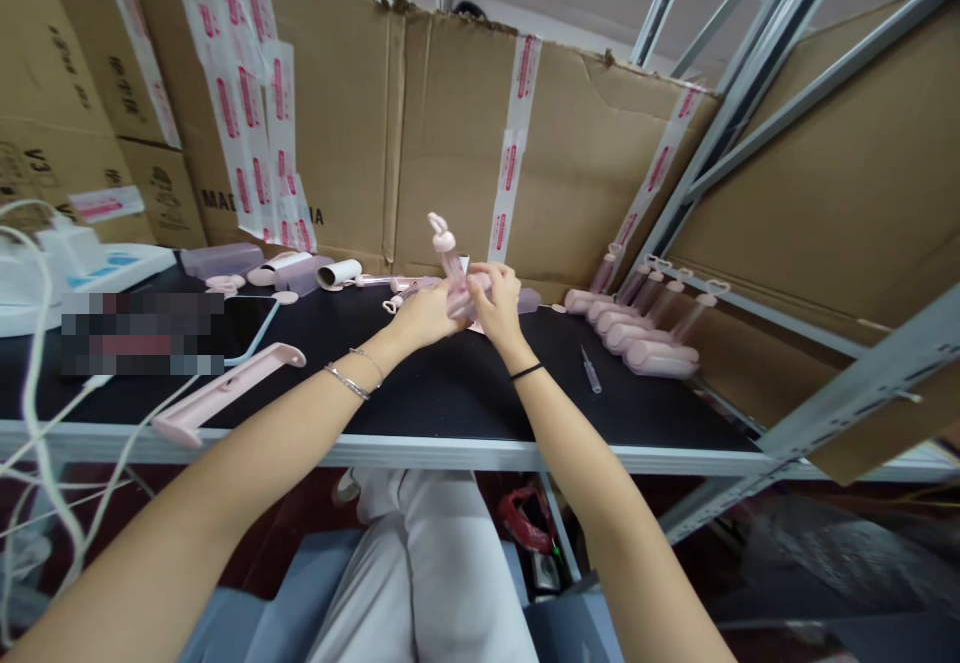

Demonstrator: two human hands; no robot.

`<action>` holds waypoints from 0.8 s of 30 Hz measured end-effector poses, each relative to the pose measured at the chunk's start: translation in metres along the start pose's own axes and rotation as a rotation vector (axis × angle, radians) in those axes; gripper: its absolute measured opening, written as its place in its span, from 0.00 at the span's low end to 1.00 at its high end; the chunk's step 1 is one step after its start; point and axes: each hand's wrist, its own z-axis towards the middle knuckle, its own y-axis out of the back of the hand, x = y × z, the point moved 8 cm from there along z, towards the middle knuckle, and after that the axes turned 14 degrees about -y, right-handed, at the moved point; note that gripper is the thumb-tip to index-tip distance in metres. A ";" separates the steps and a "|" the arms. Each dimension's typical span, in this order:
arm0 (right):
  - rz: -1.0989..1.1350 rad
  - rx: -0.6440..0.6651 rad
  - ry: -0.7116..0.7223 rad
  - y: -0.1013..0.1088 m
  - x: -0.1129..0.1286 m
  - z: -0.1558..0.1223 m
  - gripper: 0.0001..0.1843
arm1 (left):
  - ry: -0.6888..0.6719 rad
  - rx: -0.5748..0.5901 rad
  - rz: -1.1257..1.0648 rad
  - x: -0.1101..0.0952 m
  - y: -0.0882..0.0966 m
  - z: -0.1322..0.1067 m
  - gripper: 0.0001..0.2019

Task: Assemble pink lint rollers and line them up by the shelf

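Both my hands meet over the black tabletop around a pink tube-shaped piece with a rounded cap and a small loop on top. Its upper end sticks up, tilted, above my fingers. My left hand is closed around its lower part. My right hand grips the same pink piece from the other side, thumb against it. The fingers hide most of its lower half. Behind my hands lie more small pink parts. A long pink half-shell rests near the front edge beside my left forearm.
Several pink cylinders with clear stems and heart-shaped loops lie in a row at the right, near a small screwdriver. A phone, power strip and white cables occupy the left. Cardboard walls the back; a metal post stands right.
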 end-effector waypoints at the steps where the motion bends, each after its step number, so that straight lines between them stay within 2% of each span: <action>1: 0.007 0.012 0.006 0.001 0.000 0.000 0.19 | -0.014 0.017 0.011 -0.003 -0.002 0.000 0.30; 4: 0.012 0.112 0.075 -0.004 0.007 -0.002 0.17 | -0.021 0.054 0.007 -0.005 -0.010 0.000 0.26; 6: -0.004 0.150 0.055 -0.010 0.008 -0.005 0.16 | -0.048 0.085 -0.017 -0.005 -0.016 0.001 0.24; 8: -0.018 0.130 -0.022 -0.010 0.005 -0.003 0.13 | -0.101 0.095 -0.043 -0.006 -0.019 0.002 0.23; 10: -0.005 0.055 -0.092 0.002 -0.001 0.005 0.10 | -0.143 0.030 -0.066 -0.007 -0.013 0.004 0.26; 12: 0.038 -0.054 -0.129 0.031 -0.011 0.015 0.10 | -0.156 -0.078 -0.096 -0.008 -0.002 0.005 0.32; 14: 0.096 -0.140 -0.144 0.072 -0.027 0.024 0.11 | -0.151 -0.150 -0.129 -0.008 0.006 0.005 0.33; 17: 0.116 -0.178 -0.193 0.140 -0.065 0.031 0.14 | -0.145 -0.150 -0.144 -0.007 0.006 0.006 0.29; 20: -0.097 -0.294 -0.262 0.199 -0.105 0.032 0.15 | -0.142 -0.117 -0.111 -0.005 0.000 0.008 0.27; 22: -0.198 -0.343 -0.316 0.216 -0.128 0.037 0.16 | -0.128 -0.099 -0.094 -0.004 -0.004 0.008 0.26; 24: -0.252 -0.345 -0.362 0.210 -0.145 0.048 0.17 | -0.111 -0.086 -0.091 -0.003 -0.005 0.008 0.25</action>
